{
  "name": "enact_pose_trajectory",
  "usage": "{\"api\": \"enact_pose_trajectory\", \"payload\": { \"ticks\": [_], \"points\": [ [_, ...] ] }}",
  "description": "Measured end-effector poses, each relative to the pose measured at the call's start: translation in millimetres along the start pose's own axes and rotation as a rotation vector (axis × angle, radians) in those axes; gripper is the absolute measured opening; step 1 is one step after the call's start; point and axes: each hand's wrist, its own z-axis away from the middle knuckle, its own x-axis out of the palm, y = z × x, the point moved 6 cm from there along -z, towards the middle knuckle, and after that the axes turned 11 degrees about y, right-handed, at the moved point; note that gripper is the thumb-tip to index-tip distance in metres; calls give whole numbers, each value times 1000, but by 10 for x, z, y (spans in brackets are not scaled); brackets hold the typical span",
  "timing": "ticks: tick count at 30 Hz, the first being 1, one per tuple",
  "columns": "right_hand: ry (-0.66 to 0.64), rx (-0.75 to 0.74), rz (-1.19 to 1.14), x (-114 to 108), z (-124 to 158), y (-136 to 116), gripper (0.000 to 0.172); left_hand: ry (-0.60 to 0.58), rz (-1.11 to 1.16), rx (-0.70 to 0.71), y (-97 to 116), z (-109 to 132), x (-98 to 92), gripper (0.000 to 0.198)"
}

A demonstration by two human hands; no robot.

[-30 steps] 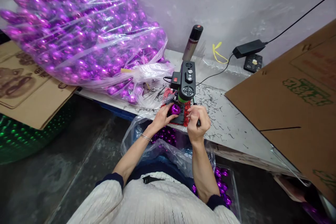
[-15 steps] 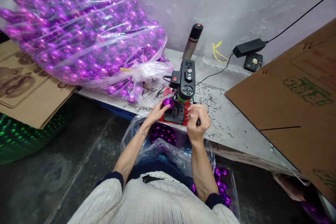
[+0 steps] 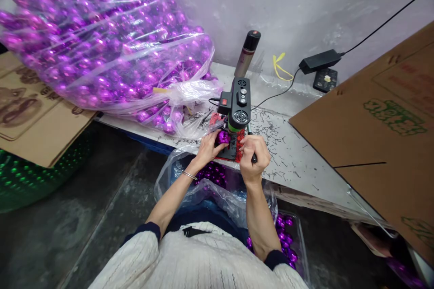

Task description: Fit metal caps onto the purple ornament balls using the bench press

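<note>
Between thumb and fingers, my left hand [image 3: 209,148] holds a shiny purple bauble [image 3: 224,137] under the head of a small black bench drill press [image 3: 240,104]. The machine head hides the spot where the tool would meet the bauble. On the right, my right hand [image 3: 254,156] is wrapped round the press's black-gripped lever [image 3: 254,158]. Below the head, part of the black base plate [image 3: 231,152] shows, with red material [image 3: 240,140] around it.
A big clear bag of purple baubles [image 3: 118,49] lies at the left. Thin dark shavings litter the white table [image 3: 294,144]. A cardboard box [image 3: 373,113] stands at the right; a power adapter [image 3: 319,61] is behind. An open plastic bag [image 3: 172,169] hangs below the table edge.
My left hand has moved the bauble right, in under the press head. My right hand stays closed on the lever.
</note>
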Motion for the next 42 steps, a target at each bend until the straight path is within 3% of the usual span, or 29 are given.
{"api": "enact_pose_trajectory", "payload": {
  "ticks": [6, 13, 27, 42],
  "points": [
    [-1, 8, 16, 1, 8, 8, 27, 49, -34, 94, 95, 26, 92, 65],
    [12, 7, -3, -8, 51, 29, 26, 74, 81, 47, 14, 132, 173, 70],
    [62, -69, -42, 20, 453, 273, 22, 108, 80, 63, -11, 141, 171, 67],
    [107, -33, -61, 49, 594, 417, 28, 118, 82, 80, -2, 154, 171, 64]
  ]
}}
